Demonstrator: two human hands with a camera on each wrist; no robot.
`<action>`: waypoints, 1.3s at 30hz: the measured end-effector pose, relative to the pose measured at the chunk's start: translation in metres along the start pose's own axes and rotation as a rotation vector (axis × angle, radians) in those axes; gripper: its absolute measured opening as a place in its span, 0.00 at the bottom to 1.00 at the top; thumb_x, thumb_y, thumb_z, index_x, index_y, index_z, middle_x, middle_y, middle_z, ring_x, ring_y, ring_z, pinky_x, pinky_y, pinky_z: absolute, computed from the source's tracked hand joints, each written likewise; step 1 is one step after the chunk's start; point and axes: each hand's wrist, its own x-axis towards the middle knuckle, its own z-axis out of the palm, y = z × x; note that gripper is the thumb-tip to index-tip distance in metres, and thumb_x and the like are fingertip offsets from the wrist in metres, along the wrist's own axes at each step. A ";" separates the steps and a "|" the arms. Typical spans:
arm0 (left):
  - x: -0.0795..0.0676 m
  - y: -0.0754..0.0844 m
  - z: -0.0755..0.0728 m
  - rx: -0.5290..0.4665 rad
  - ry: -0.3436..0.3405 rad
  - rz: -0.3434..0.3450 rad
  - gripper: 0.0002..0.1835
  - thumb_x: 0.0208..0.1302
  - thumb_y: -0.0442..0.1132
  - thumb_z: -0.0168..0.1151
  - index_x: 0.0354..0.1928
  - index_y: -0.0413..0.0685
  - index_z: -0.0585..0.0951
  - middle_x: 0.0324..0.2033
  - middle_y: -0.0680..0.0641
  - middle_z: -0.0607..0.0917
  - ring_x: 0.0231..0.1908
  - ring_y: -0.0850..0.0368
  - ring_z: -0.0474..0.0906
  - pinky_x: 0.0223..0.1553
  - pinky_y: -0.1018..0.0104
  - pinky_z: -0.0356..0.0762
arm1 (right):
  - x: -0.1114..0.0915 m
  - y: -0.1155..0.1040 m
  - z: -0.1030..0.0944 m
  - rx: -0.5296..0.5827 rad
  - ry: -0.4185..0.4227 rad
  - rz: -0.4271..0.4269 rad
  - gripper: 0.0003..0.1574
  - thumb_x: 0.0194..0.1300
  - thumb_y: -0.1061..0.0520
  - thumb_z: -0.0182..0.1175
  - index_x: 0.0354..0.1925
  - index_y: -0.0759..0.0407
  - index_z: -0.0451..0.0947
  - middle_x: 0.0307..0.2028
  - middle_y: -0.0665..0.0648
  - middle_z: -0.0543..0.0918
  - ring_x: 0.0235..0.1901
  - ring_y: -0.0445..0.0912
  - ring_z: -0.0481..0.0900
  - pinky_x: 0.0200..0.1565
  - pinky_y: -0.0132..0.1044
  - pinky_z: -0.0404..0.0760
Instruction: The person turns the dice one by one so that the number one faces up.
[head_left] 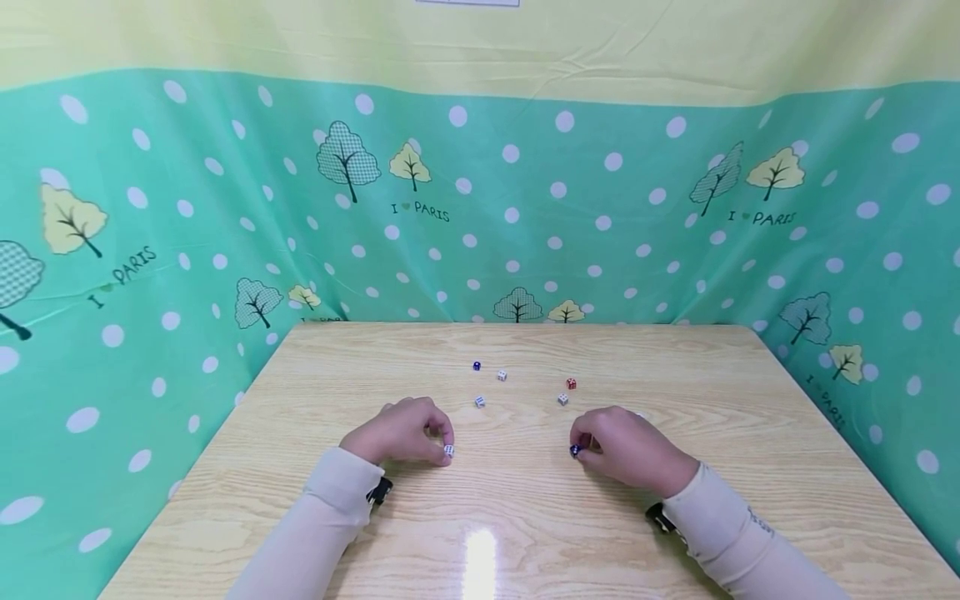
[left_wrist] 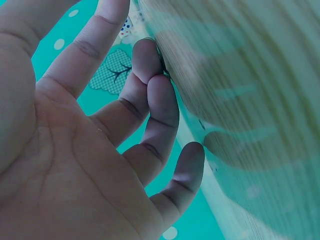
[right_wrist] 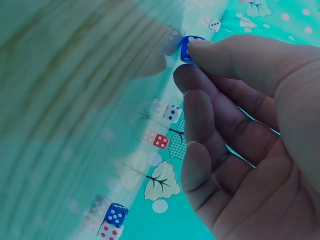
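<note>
My left hand (head_left: 405, 429) pinches a white die (head_left: 448, 450) between thumb and index finger, low over the wooden table. In the left wrist view the other fingers of the left hand (left_wrist: 100, 125) curve loosely by the tabletop. My right hand (head_left: 630, 446) pinches a blue die (head_left: 575, 450) with white pips. The right wrist view shows this blue die (right_wrist: 189, 49) under the thumb, right at the table surface. Farther back lie a red die (head_left: 572, 383) and a white die (head_left: 562, 399) close together.
To the left lie a white die (head_left: 480, 402), another white die (head_left: 502, 375) and a small blue die (head_left: 476, 366). Beyond the right hand, a blue die (right_wrist: 116, 214) and a red-pipped white die (right_wrist: 110, 231) stand together. Patterned green cloth (head_left: 510, 183) surrounds the table (head_left: 510, 550).
</note>
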 end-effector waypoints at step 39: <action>0.002 -0.004 0.001 0.006 -0.004 0.006 0.12 0.51 0.50 0.82 0.25 0.70 0.84 0.30 0.61 0.81 0.38 0.58 0.72 0.50 0.46 0.61 | 0.002 -0.006 0.007 -0.023 0.040 0.073 0.06 0.60 0.53 0.76 0.31 0.46 0.86 0.27 0.37 0.80 0.26 0.31 0.72 0.32 0.30 0.75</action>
